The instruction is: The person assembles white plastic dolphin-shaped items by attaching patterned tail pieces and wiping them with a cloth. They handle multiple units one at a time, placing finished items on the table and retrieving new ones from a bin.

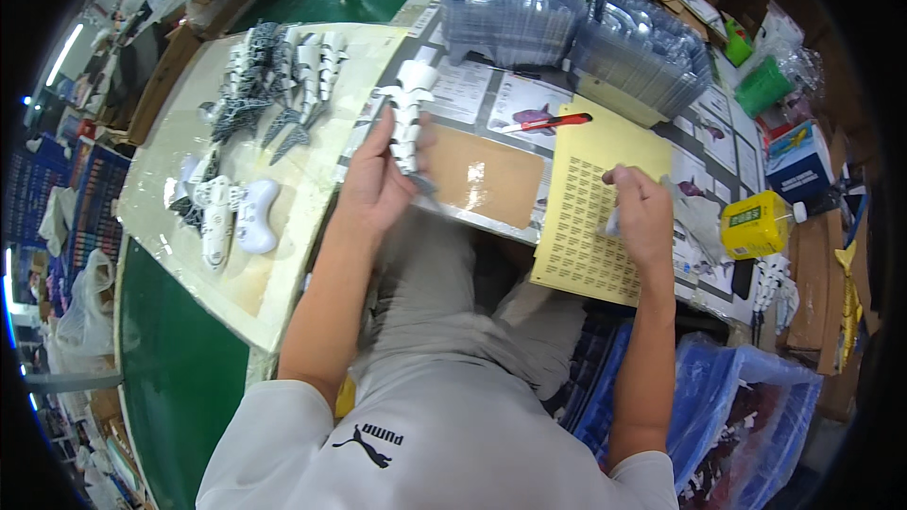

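At a cluttered assembly bench, a seated worker's left hand (378,179) grips a white segmented plastic toy body (408,123), shaped like a jointed fish, holding it upright just above centre frame, over a brown cardboard panel (487,179). The right hand (642,212), right of centre, hovers over a pale yellow sheet of small printed stickers (590,217), its fingers pinched together, seemingly on a small sticker or backing strip; what lies between them is too small to make out.

A red-handled utility knife (553,121) lies at the sheet's top edge. In the upper left, more grey and white segmented toy bodies (274,85) lie in a row on a cream board (179,151), with a white game-style controller (255,217) and further parts below them. Stacks of clear plastic blister trays (576,19) fill the top centre, and a yellow box-shaped device with a small display (756,225) sits at the right.

The step in hand looks like labelling. Done well, it would call for lifting one sticker cleanly by its edge, keeping the toy steady in the left grip with a flat segment facing up, and pressing the label down from one side to avoid creases. The jointed body will likely flex, so a firm hold near the target segment should help.
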`<state>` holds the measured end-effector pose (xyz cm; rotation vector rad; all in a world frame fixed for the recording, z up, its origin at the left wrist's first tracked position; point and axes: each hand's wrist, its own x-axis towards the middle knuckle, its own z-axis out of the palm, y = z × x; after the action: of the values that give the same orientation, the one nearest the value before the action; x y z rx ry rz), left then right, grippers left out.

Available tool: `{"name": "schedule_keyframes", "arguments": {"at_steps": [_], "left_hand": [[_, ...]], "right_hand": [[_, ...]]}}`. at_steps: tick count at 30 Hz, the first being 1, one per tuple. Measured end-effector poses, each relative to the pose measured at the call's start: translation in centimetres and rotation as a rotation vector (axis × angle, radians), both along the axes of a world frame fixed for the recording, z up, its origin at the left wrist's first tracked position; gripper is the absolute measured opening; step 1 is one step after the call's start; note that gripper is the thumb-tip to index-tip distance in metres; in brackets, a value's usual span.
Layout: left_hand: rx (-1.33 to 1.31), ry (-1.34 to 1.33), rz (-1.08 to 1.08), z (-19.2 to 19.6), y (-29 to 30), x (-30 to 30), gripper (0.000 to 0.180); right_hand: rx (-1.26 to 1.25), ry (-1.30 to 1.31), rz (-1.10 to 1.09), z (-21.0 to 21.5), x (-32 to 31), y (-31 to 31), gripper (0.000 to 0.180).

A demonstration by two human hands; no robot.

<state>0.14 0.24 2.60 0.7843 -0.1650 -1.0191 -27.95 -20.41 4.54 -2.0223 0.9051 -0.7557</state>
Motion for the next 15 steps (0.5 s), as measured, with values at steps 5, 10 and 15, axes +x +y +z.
{"name": "schedule_keyframes", "arguments": {"at_steps": [5,10,15], "left_hand": [[0.044,-0.012,-0.042,-0.3,-0.7,0.2,0.051],[0.027,0.042,-0.011,-0.8,-2.4,-0.4,0.053],[-0.029,0.021,-0.054,-2.1,-2.4,0.0,0.057]], "right_hand": [[-0.470,0.688,-0.028,0.7,-0.5,0.6,0.046],[-0.768,0.382,0.060,1.6,5.5,-1.5,0.026],[-0.744,0.390,0.335,-0.7,11.7,-3.8,0.020]]}}
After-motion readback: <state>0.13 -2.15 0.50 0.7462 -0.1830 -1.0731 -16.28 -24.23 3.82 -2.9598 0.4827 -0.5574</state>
